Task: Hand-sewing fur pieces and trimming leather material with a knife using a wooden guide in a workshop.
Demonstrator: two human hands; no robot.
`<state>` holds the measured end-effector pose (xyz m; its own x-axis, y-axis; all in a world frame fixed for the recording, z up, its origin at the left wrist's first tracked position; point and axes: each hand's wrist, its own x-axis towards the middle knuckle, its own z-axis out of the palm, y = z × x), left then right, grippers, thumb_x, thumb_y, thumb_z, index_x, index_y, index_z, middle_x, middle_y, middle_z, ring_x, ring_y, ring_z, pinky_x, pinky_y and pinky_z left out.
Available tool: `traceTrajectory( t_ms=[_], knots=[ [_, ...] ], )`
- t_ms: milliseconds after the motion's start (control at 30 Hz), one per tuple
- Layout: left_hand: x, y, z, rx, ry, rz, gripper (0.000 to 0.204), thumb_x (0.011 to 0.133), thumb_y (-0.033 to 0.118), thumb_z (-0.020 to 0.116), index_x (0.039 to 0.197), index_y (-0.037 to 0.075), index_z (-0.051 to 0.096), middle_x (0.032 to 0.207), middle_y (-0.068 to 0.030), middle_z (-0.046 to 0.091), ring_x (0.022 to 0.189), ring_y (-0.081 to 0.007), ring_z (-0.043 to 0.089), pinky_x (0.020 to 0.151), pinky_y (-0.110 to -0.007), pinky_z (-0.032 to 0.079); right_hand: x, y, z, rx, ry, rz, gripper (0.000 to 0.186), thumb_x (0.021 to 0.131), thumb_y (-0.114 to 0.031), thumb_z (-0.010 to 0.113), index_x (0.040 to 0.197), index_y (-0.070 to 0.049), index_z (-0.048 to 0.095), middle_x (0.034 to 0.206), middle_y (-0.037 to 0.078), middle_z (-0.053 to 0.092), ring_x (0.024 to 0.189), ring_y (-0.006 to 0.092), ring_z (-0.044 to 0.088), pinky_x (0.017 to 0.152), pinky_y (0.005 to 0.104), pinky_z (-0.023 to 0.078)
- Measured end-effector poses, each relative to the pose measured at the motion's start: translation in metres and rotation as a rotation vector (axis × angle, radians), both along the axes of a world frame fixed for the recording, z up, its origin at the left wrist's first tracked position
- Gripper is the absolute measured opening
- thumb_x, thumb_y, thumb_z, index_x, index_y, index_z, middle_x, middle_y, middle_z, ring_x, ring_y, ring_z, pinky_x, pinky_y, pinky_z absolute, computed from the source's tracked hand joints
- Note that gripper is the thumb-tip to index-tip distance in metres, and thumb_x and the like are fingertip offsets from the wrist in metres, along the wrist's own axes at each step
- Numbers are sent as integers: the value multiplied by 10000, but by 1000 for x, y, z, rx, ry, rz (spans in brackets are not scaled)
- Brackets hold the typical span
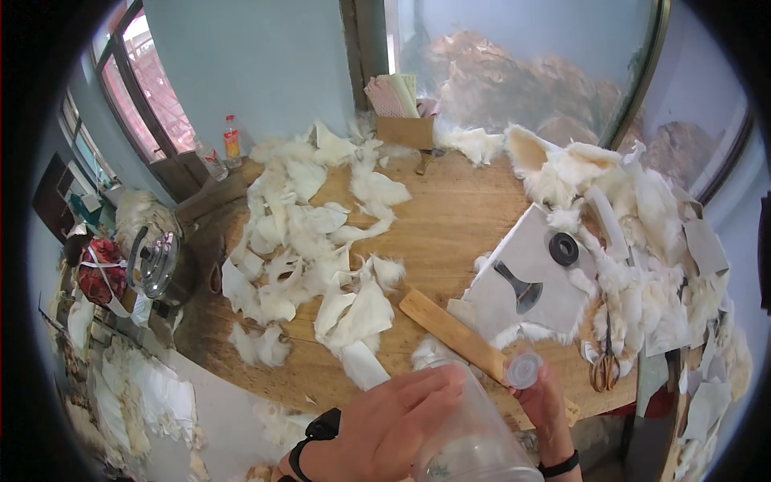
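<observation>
My left hand (385,426) grips a large clear plastic container (478,442) at the lower edge, its fingers wrapped over the side. In my right hand (542,402), a small round translucent lid (524,369) is held between thumb and fingers. Just beyond the hands, a long light wooden strip (442,320) lies diagonally on the wooden table (434,233). A white fur-backed sheet (502,321) at the right carries a dark flat tool (520,293) and a black ring (563,249). Orange-handled scissors (604,369) lie beside it.
White fur scraps (297,233) cover the table's left part, with more fur heaped (578,169) at the right. A lidded steel pot (161,269) and red bundle (103,273) sit at left. Two bottles (232,143) and a cardboard box (404,131) stand at the back.
</observation>
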<state>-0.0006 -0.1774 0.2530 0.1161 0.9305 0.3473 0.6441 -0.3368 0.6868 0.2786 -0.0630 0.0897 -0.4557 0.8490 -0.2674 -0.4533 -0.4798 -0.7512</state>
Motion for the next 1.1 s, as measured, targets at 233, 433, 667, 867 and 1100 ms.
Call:
traceTrajectory(
  t_ms=[233,433,667,867,1100],
  knots=[
    [12,-4,31,49,22,83,218,812,-4,622,1020,29,568,1193,-180,657,1080,-370,647,872,-398,550,2,-1,-2,-4,31,14,638,870,-422,690,1322,-34,462,1165,186,622,911,278,667,707,299,542],
    [11,-12,33,9,-132,110,236,817,-45,620,1023,49,553,1210,-194,647,1125,-382,622,910,-403,538,8,-2,-9,-6,43,15,642,883,-414,671,1341,-28,441,1185,198,613,913,289,669,711,301,543],
    [5,-9,41,206,-82,42,355,832,-69,600,1136,76,489,1222,-251,619,1101,-438,617,944,-481,513,12,-1,-10,14,78,41,645,883,-422,672,1345,-37,438,1195,195,610,907,277,669,703,296,543],
    [13,-2,50,462,61,189,443,768,-134,629,1143,56,489,1177,-246,635,1060,-430,643,927,-501,524,10,-3,-8,2,85,30,633,887,-454,666,1326,-49,456,1184,186,610,904,265,661,692,295,541],
    [9,1,56,507,86,209,388,764,-131,643,1083,42,504,1159,-247,641,1041,-414,656,912,-503,532,9,-3,-15,-6,119,43,614,898,-467,650,1309,-46,470,1183,173,610,896,265,657,684,292,540]
  ],
)
